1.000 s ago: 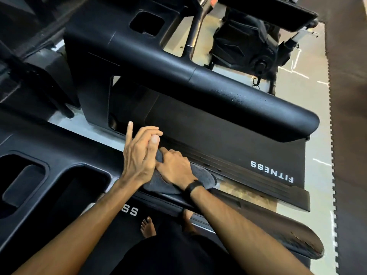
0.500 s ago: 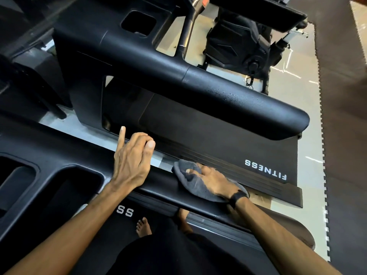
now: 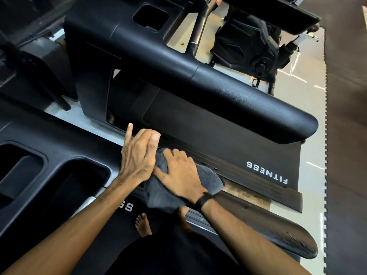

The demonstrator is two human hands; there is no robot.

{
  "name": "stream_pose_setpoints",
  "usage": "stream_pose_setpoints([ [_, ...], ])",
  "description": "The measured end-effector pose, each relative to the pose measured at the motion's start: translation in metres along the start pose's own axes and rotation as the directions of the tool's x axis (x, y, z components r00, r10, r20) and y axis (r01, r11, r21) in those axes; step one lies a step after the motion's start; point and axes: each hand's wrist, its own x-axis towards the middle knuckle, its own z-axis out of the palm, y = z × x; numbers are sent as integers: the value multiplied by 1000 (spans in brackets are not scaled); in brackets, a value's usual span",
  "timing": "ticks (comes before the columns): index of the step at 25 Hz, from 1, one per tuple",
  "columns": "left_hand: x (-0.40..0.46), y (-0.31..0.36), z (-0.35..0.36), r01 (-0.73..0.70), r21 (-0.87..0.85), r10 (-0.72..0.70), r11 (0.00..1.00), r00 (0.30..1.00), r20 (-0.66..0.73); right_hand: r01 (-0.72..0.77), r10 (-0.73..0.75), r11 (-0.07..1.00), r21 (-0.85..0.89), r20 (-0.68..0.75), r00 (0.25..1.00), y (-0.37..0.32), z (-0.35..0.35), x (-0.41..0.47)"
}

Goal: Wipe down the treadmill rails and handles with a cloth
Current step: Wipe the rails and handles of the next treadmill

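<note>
I stand on a black treadmill and look down at its right handrail [image 3: 278,231]. A grey cloth [image 3: 210,181] lies draped over that rail. My right hand [image 3: 178,173] presses flat on the cloth with spread fingers; a black band sits on that wrist. Directly to its left, touching the cloth's edge, my left hand [image 3: 139,155] rests on the rail. Its index finger points straight out and its other fingers are loosely bent, holding nothing. The cloth's lower part hangs over the rail's near side.
The console tray [image 3: 79,181] with deep recesses lies to the left. A second treadmill's handrail [image 3: 238,96] and belt [image 3: 218,139] run parallel beyond. An exercise bike [image 3: 248,46] stands at the back; dark floor mats [image 3: 347,135] lie to the right. My bare feet [image 3: 143,225] show below.
My right hand slid the cloth right along the rail, then back left until it meets my left hand. The left hand stayed in place.
</note>
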Motion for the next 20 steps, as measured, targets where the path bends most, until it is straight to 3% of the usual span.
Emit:
stream_pose_setpoints([
  [4, -3, 1, -1, -37, 64, 33, 997, 998, 57, -209, 72, 906, 367, 353, 933, 33, 10, 47],
  [9, -5, 2, -3, -104, 108, 87, 989, 984, 153, -264, 115, 932, 247, 488, 865, 116, 20, 33],
  [15, -6, -1, -3, -111, 106, 91, 988, 981, 171, -385, 273, 878, 285, 363, 891, 127, -24, -42],
  [20, -10, 6, 2, -155, 102, 141, 983, 981, 133, -201, 201, 979, -11, -25, 979, 86, -29, -89],
])
